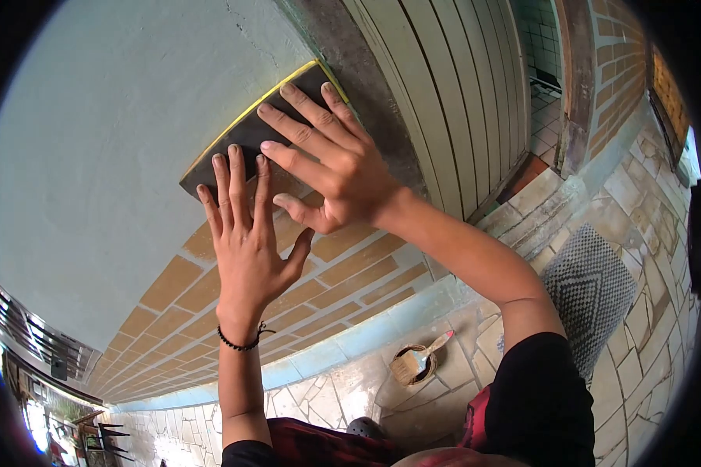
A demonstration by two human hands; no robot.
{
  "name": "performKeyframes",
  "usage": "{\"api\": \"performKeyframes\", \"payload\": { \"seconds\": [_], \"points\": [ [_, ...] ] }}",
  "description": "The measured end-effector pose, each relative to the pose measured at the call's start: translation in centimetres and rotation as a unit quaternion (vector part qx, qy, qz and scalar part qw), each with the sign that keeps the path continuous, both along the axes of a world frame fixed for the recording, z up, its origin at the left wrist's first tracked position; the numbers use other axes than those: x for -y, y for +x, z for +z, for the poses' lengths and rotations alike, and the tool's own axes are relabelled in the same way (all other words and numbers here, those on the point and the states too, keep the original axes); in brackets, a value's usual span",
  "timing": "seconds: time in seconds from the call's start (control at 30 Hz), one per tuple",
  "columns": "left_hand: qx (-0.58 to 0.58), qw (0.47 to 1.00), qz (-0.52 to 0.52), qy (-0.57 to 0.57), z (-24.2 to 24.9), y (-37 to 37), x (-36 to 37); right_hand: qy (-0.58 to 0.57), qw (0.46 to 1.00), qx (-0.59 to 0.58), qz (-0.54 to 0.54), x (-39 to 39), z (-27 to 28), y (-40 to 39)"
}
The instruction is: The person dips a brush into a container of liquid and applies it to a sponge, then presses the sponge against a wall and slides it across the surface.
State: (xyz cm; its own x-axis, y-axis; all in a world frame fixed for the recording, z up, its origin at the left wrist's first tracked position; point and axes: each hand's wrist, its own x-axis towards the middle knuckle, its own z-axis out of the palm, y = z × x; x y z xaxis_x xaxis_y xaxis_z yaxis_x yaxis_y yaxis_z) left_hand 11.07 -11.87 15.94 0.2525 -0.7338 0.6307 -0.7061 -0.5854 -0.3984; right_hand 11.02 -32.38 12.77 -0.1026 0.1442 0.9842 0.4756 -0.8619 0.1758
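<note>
Plastered wall (pixel 109 117) over a tan brick-tile band (pixel 350 272), slatted door (pixel 451 93) to the right. Down on the stone paving: small pot with a paintbrush (pixel 419 362), checkered mat (pixel 592 284). Dark sanding sheet (pixel 257 132) lies flat on the wall beside the door frame. Left hand (pixel 249 241), fingers together, and right hand (pixel 339 167), fingers spread, both press on it, palms flat.

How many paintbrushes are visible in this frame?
1. The paintbrush rests across a small round container on the stone floor below the wall, well away from both hands, which press a dark sheet. Others may lie hidden behind the person.
</note>
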Motion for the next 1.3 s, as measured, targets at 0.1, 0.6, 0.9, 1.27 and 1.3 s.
{"api": "performKeyframes", "payload": {
  "seconds": [0.1, 0.6, 0.9, 1.27, 1.3],
  "points": [
    [-0.025, 1.0, 0.012, 0.006, 1.0, -1.7, -0.1, 0.0, 0.999, -0.001, -0.032, -0.4, -0.4, -0.2],
    [-0.05, 0.999, -0.02, -0.005, 1.7, -1.4, -0.5, -0.004, 0.996, 0.001, -0.091, -0.9, -0.2, 0.7],
    [-0.101, 0.995, 0.006, -0.01, 1.4, -4.6, -2.4, -0.008, 0.986, -0.1, -0.136, -3.1, 1.0, -3.3],
    [-0.069, 0.997, 0.009, -0.039, 0.6, -3.4, -2.1, -0.017, 0.975, -0.113, -0.193, -4.3, 1.5, -3.2],
    [-0.066, 0.997, 0.009, -0.039, 0.5, -3.0, -1.9, -0.02, 0.974, -0.107, -0.2, -4.3, 1.5, -2.8]
  ]
}}
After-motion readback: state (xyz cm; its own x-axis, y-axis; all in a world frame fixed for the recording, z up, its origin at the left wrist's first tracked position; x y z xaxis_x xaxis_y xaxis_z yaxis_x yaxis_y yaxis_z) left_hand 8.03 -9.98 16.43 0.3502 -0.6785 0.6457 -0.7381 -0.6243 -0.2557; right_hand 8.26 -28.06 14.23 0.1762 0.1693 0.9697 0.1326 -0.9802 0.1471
